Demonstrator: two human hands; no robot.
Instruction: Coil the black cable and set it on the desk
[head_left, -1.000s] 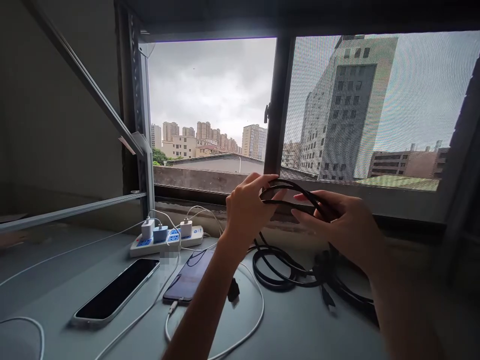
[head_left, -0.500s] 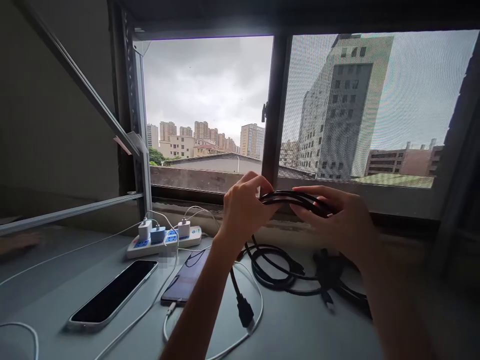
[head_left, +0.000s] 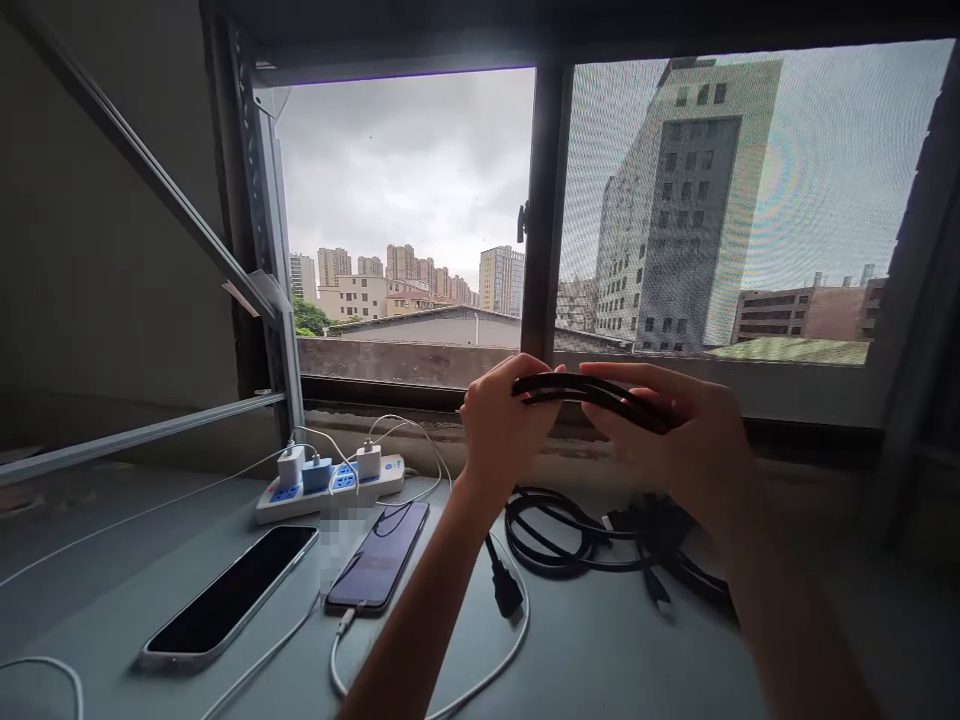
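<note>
Blk cable (head_left: pixel 592 388), 1 pc, looped, held above table (head_left: pixel 600 655), twd far edge; L hand (head_left: pixel 501 412) & R hand (head_left: pixel 686 420): fingers pinching its strands; risks: loops springing loose if either grip slackens; hanging plug (head_left: pixel 507 594) snagging wht charging cable (head_left: pixel 527 608)

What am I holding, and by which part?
A black cable, bunched in loops; the left hand and right hand hold opposite sides of the loops.
</note>
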